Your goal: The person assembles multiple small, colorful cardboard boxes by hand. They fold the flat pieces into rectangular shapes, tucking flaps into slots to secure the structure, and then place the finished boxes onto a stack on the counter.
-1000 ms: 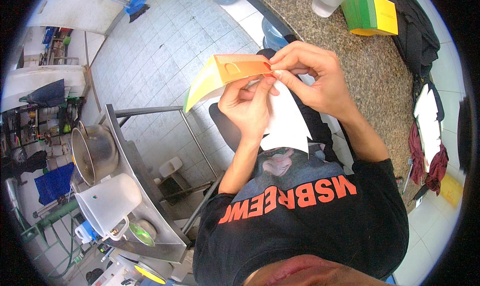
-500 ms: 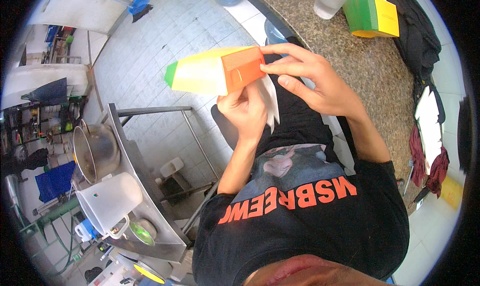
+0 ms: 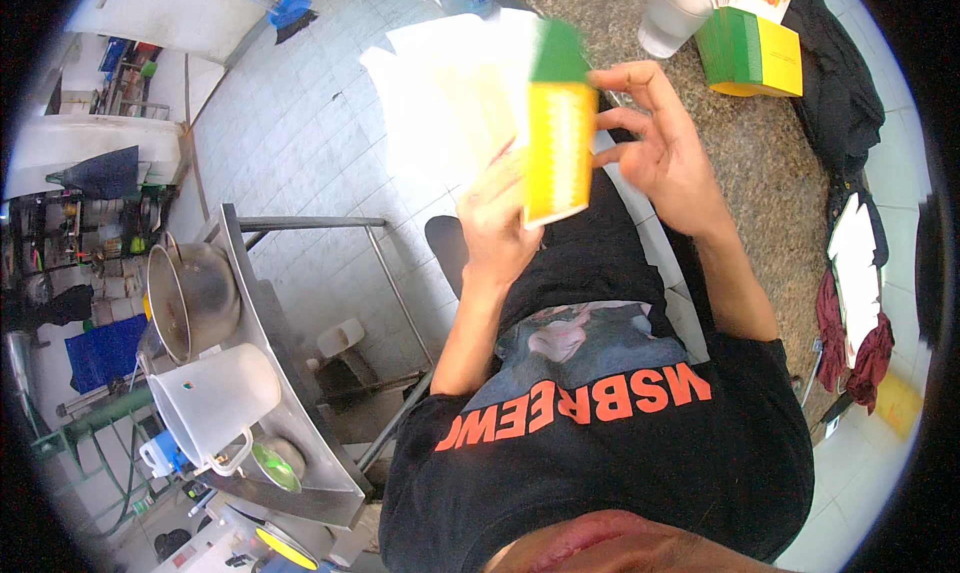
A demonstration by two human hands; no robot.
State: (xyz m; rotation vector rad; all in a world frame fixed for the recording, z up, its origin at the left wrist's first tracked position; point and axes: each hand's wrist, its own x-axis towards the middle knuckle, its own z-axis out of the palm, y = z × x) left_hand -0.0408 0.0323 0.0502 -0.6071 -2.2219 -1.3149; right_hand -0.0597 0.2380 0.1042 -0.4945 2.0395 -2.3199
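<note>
In front of my lap, my left hand [image 3: 497,218] grips a green-and-yellow cardboard carton [image 3: 558,153] from below. White, overexposed panels or sheets [image 3: 450,98] fan out to its left; motion blur and glare hide how they join. My right hand [image 3: 655,148] is at the carton's right edge, with curved fingers spread apart and the tips at or very near the card. On the stone counter [image 3: 725,183] stands a similar green-and-yellow carton [image 3: 750,58] with white folded sheets and a printed card rising from it. A frosted cup [image 3: 672,15] is beside it.
To the left, a steel table [image 3: 320,483] carries a large pot [image 3: 195,298], a white plastic jug [image 3: 225,393] and a small bowl with something green [image 3: 278,463]. Dark cloth [image 3: 840,83] lies along the counter's far right side. A blue dustpan [image 3: 290,13] is on the tiled floor.
The carton has turned: its orange end is out of sight, and a green-and-yellow face and spread white panels now show. My right fingers shifted from the orange end to the carton's right edge.
</note>
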